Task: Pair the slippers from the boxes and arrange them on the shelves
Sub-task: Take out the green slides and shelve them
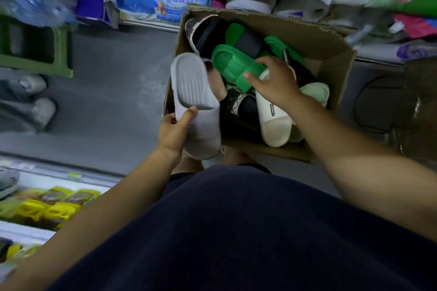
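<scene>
The left hand (173, 133) grips a grey slipper (191, 92) at its strap end, thumb on top, sole ridges facing up, just beside the near left corner of a cardboard box (326, 42). The right hand (274, 82) reaches into the box, thumb and forefinger pinching the strap of a green slipper (233, 64). Under that hand lies a cream slipper (274, 123), with a pale green slipper (316, 92) beside it and a black slipper (208, 33) at the far end. A green stool (35, 49) stands on the grey floor (106, 101) to the left

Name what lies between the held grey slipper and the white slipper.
Head view: a black-and-cream slipper lies between the grey slipper and the white slipper.
</scene>
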`<state>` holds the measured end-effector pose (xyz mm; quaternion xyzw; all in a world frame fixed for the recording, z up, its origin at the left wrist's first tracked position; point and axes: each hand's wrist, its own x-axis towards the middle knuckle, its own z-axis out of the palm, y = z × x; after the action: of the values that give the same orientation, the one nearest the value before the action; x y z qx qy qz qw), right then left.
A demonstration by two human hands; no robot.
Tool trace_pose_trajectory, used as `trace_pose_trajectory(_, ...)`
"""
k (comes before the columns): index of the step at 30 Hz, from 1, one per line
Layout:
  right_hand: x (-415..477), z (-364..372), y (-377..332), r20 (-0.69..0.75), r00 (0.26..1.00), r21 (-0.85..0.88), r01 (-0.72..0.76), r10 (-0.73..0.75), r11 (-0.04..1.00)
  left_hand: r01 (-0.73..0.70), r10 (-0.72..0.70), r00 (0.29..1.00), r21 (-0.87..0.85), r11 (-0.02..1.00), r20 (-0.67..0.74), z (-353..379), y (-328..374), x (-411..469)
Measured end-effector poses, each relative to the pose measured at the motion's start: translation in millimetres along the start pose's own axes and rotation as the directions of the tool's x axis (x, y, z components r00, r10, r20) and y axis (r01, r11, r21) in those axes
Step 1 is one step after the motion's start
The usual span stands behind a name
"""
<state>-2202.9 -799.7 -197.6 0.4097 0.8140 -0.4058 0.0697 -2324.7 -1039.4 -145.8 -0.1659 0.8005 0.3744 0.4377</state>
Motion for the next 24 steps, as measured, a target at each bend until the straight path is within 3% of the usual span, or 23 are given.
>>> trace_pose_trajectory(3,20,8,-10,0.107,0.994,-0.108,0.039,-0.027,0.993,0.066,-0.065,0.998,-0.123,0.99,0.006,-8,-2,7)
trace_pose_trajectory(6,38,19,-15,0.178,0.984,-0.13,0.012,0.011,0.991,0.074,-0.063,0.994,-0.129,0.989,0.091,-8,2,15)
trace_pose_trajectory(9,58,29,-12,0.176,0.983,-0.181,-0.014,0.047,0.983,0.034,-0.025,0.989,-0.064,0.997,0.146,2,11,24)
trace_pose_trajectory(14,82,36,-11,0.224,0.973,-0.308,0.026,0.046,0.951,-0.025,0.008,0.992,0.145,0.989,0.122,10,20,35)
trace_pose_trajectory(17,79,32,-11,0.178,0.984,-0.121,0.01,0.011,0.993,-0.131,0.122,0.99,0.122,0.984,0.075,7,20,32)
trace_pose_trajectory(19,69,22,-17,0.137,0.99,0.056,-0.024,0.016,0.998,-0.219,0.207,0.971,0.093,0.971,0.117,4,20,26)
trace_pose_trajectory(24,39,-15,-42,0.066,0.997,0.357,-0.064,0.043,0.932,-0.383,0.357,0.922,0.225,0.896,0.149,11,42,5)
